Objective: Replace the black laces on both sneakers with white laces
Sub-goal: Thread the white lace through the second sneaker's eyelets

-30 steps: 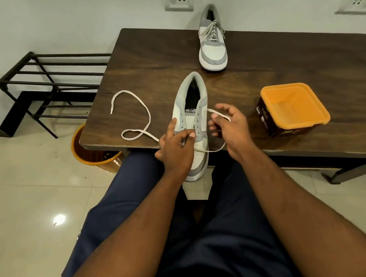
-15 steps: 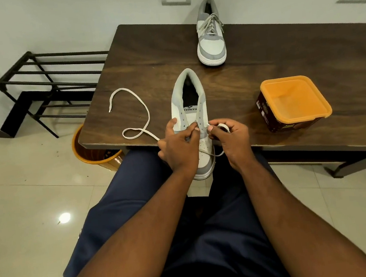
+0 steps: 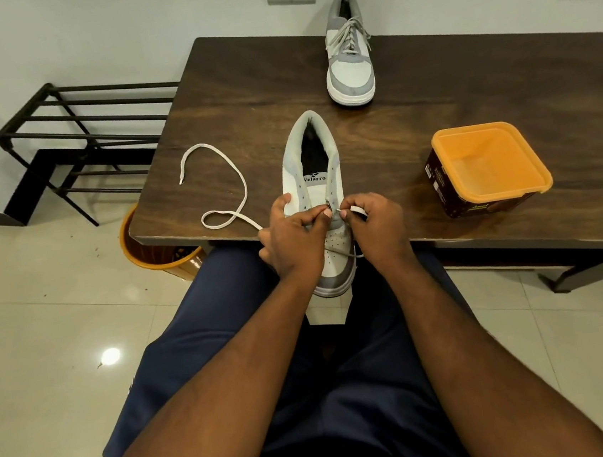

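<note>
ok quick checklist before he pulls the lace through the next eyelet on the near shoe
1. Near sneaker steadied: ok, left hand holds its side.
2. Lace end held: ok, right hand pinches the white lace.
3. Tip in the eyelet: cannot tell, fingers cover it.
4. Slack free: ok, the lace's loose tail lies untangled on the table.
5. Sneaker fully on the table: not ok, toe overhangs the edge.
6. Far sneaker: ok, already laced light.

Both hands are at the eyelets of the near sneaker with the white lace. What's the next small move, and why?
Probably push the lace tip through the eyelet and pull it taut. The right hand pinches the white lace end at an eyelet row of the near sneaker, the left hand grips that sneaker, the upper eyelets look unlaced, and slack lies looped on the table.
</note>
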`<state>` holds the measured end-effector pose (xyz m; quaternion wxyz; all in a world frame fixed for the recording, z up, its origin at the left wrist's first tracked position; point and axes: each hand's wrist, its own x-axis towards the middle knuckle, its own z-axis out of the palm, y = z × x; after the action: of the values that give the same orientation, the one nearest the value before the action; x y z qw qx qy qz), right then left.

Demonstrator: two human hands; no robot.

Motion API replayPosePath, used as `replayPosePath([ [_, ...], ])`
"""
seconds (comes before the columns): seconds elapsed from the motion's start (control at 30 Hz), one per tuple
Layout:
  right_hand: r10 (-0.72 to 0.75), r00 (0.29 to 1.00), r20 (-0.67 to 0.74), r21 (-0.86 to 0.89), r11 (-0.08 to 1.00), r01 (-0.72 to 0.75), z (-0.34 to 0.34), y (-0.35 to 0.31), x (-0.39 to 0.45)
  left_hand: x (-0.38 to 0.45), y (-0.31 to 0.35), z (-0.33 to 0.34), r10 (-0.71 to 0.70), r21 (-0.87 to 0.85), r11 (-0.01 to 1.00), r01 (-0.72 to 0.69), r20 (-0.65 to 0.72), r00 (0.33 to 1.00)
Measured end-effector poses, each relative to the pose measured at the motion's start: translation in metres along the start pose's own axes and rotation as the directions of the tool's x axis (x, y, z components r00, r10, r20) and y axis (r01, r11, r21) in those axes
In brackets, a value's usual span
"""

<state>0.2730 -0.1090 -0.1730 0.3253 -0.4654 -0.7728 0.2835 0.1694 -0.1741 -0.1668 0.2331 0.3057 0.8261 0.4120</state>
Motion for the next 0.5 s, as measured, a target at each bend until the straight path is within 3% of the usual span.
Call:
replayPosePath([
  [0.13, -0.090, 0.992, 0.090, -0.164, 0.981, 0.104, -0.003, 0.001, 0.003, 0.000, -0.001, 0.003, -0.008, 0.004, 1.000, 0.008, 0.000, 1.000],
  [0.27, -0.119, 0.983, 0.143, -0.219, 0.964, 0.148, -0.006, -0.001, 0.004, -0.002, 0.000, 0.005, -0.015, 0.007, 1.000, 0.015, 0.002, 1.000],
  [0.4, 0.058, 0.987, 0.153, -0.084, 0.995, -0.045, -0.010, -0.008, 0.011, -0.003, 0.002, 0.005, 0.027, 0.086, 0.996, -0.027, -0.005, 1.000],
  [0.5, 0.173, 0.963, 0.206, -0.088, 0.984, -0.158, -0.014, -0.013, 0.020, -0.001, 0.001, 0.005, 0.089, 0.157, 0.984, -0.087, -0.007, 0.996],
])
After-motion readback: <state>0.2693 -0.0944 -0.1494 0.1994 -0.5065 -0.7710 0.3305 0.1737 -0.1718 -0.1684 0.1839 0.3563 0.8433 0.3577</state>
